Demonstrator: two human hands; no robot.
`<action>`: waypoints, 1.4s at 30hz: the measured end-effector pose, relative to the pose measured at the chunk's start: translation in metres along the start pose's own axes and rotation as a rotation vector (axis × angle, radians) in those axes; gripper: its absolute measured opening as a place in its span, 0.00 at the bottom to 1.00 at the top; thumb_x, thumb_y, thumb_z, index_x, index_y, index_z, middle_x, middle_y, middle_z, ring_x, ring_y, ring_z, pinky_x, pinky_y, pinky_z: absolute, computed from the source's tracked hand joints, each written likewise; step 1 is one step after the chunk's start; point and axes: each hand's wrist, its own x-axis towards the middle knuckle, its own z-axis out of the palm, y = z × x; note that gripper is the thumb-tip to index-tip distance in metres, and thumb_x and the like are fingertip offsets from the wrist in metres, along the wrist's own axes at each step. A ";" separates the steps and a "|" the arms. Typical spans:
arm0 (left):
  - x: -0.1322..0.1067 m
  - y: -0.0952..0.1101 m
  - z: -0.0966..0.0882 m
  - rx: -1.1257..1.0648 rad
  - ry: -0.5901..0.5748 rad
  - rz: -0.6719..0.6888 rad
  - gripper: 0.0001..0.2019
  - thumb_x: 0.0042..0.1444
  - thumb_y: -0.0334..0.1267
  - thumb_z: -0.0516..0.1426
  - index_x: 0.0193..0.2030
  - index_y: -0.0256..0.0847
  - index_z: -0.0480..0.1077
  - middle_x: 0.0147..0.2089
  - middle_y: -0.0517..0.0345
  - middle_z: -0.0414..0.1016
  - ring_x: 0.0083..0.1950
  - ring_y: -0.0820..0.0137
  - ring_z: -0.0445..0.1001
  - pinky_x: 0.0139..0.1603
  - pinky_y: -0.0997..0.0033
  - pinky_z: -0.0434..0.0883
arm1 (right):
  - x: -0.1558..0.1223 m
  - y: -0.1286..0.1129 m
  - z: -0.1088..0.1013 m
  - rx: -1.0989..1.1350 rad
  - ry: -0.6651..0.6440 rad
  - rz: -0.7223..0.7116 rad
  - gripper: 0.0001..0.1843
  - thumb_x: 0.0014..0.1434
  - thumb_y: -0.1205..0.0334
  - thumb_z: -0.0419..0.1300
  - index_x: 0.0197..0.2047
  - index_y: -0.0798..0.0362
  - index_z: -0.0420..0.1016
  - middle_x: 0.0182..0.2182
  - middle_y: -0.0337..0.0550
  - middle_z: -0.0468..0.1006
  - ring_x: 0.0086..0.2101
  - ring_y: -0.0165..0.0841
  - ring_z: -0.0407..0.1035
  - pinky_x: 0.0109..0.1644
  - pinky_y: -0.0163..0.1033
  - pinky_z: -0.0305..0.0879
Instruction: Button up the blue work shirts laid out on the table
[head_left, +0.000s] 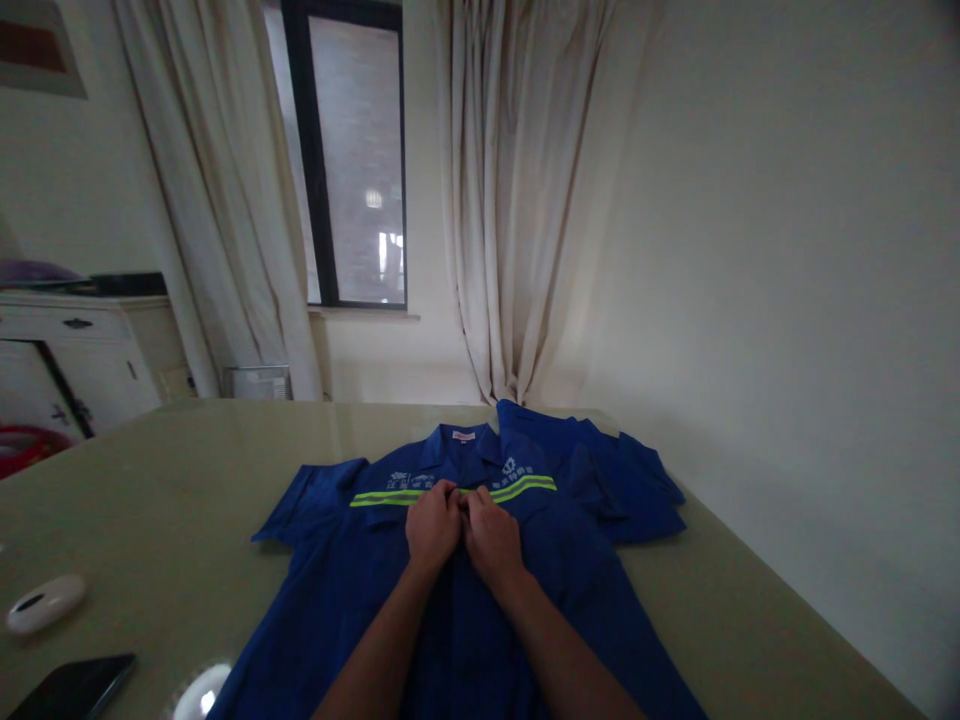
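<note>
- Shirt (352,590) in head view: one, blue, spread flat front-up on worktop (165,480), so its button strip faces the hands.
- Left hand (433,527) and right hand (491,535) touching, both pinched shut on the strip just under the yellow stripe.
- One folded blue garment (615,480) behind, right; one phone (71,688), left.

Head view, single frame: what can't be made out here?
What the left hand and right hand pinch on the shirt: hidden under their own knuckles, head view.
Chest lettering: too small and blurred.
Second shirt: partly behind the first.
Phone: cut off by the bottom edge.
White object: glare, cut off at the bottom edge.
</note>
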 end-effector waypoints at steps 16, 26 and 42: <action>0.002 -0.003 0.003 -0.102 0.017 -0.051 0.12 0.69 0.41 0.51 0.49 0.43 0.75 0.47 0.52 0.83 0.50 0.60 0.79 0.48 0.65 0.66 | 0.013 -0.010 -0.001 -0.127 -0.057 -0.003 0.15 0.71 0.69 0.48 0.46 0.52 0.75 0.43 0.48 0.79 0.40 0.40 0.78 0.36 0.38 0.66; 0.004 -0.005 0.008 -0.209 0.033 -0.026 0.11 0.69 0.40 0.52 0.51 0.45 0.73 0.49 0.54 0.82 0.51 0.62 0.78 0.48 0.66 0.67 | 0.015 0.012 0.010 0.126 0.086 0.071 0.12 0.72 0.60 0.52 0.39 0.48 0.75 0.41 0.41 0.78 0.39 0.34 0.76 0.38 0.35 0.64; 0.006 -0.013 0.012 -0.096 -0.048 0.240 0.13 0.64 0.29 0.52 0.51 0.43 0.75 0.50 0.53 0.79 0.53 0.63 0.75 0.55 0.66 0.68 | 0.021 0.023 0.016 0.486 0.336 0.112 0.14 0.67 0.64 0.51 0.48 0.49 0.77 0.44 0.47 0.79 0.46 0.40 0.75 0.50 0.41 0.68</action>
